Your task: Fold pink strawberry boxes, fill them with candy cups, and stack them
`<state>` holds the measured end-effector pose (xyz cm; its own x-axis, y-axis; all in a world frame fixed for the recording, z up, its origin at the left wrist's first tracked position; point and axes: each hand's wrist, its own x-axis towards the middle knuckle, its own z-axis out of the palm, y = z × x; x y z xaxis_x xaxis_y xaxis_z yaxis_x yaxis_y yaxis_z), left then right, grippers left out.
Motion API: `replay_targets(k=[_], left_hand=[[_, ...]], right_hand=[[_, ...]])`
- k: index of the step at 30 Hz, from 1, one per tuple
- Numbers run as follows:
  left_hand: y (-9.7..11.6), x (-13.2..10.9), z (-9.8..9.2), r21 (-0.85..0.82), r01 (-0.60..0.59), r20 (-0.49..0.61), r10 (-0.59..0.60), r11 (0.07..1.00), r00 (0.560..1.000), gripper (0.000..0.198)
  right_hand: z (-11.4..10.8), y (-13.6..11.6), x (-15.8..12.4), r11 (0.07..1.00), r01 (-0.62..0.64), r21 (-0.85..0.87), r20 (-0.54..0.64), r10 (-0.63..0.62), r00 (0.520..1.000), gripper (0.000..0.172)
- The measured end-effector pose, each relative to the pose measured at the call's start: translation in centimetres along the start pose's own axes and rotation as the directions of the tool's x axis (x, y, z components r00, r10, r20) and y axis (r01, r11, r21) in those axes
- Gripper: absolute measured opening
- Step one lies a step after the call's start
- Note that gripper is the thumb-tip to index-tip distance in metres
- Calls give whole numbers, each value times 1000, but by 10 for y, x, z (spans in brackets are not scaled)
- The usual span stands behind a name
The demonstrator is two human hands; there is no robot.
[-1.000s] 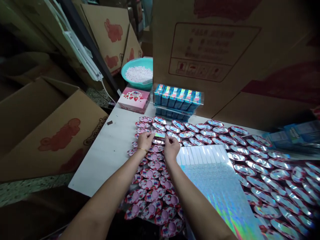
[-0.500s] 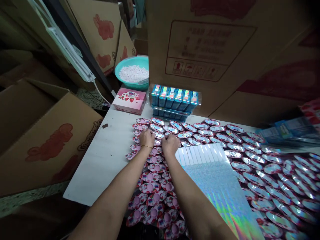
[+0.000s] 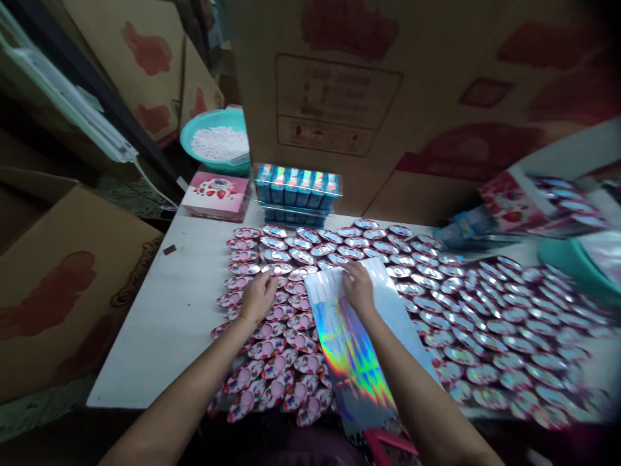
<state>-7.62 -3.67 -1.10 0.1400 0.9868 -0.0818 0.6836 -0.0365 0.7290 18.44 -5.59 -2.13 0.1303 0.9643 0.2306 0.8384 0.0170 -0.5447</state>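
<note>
Many oval, strawberry-printed packs [image 3: 279, 313] lie in rows on the table, those on the left with a round pink piece in the middle. My left hand [image 3: 259, 296] is over these rows, fingers bent together at the packs; whether anything sits between the fingertips is hidden. A shiny holographic sticker sheet [image 3: 349, 362] lies over the packs to the right, pale strips along its far end. My right hand [image 3: 358, 288] is at those strips, its fingers curled and closed on the sheet. More oval packs [image 3: 466, 317] with glossy clear faces spread beyond the sheet.
A pink strawberry box [image 3: 216, 196], a clear tray of blue packs [image 3: 297, 191] and a teal basin [image 3: 191, 145] of white pieces stand at the back. A large carton [image 3: 339, 116] rises behind. Another teal basin [image 3: 565, 259] is far right; an open carton [image 3: 72, 278] stands left.
My right hand has moved right, from the packs beside my left hand onto the sticker sheet. The hands are farther apart. The view has swung right, and the sheet's sheen and angle differ.
</note>
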Motion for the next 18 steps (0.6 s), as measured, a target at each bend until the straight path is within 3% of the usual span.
replay_targets(k=[2, 4, 5, 8, 10, 13, 16, 18], left_hand=[[15, -28, 14, -204, 108, 219, -62, 973, 974, 45], [31, -52, 34, -319, 191, 356, -69, 928, 932, 49], [38, -60, 45, -340, 215, 374, -78, 915, 924, 51], [53, -67, 75, -311, 255, 284, -167, 915, 944, 55], [58, -63, 89, -337, 297, 188, -246, 893, 951, 56], [64, -54, 98, -550, 348, 129, -334, 759, 934, 62], [75, -54, 94, -729, 290, 82, -342, 620, 936, 69], [88, -58, 86, -771, 214, 50, -277, 600, 960, 74]], right_hand=[[-42, 45, -28, 980, -197, -32, -138, 191, 972, 34], [-73, 79, -53, 927, -362, -97, -127, 349, 928, 38], [-82, 91, -61, 909, -402, -113, -88, 394, 915, 41], [-87, 106, -67, 901, -430, -61, 21, 431, 902, 50], [-82, 107, -60, 864, -500, 56, 50, 498, 866, 53], [-82, 105, -50, 722, -601, 342, 187, 574, 797, 55], [-100, 100, -46, 588, -538, 604, 315, 444, 839, 61], [-119, 93, -46, 518, -484, 705, 337, 355, 872, 66]])
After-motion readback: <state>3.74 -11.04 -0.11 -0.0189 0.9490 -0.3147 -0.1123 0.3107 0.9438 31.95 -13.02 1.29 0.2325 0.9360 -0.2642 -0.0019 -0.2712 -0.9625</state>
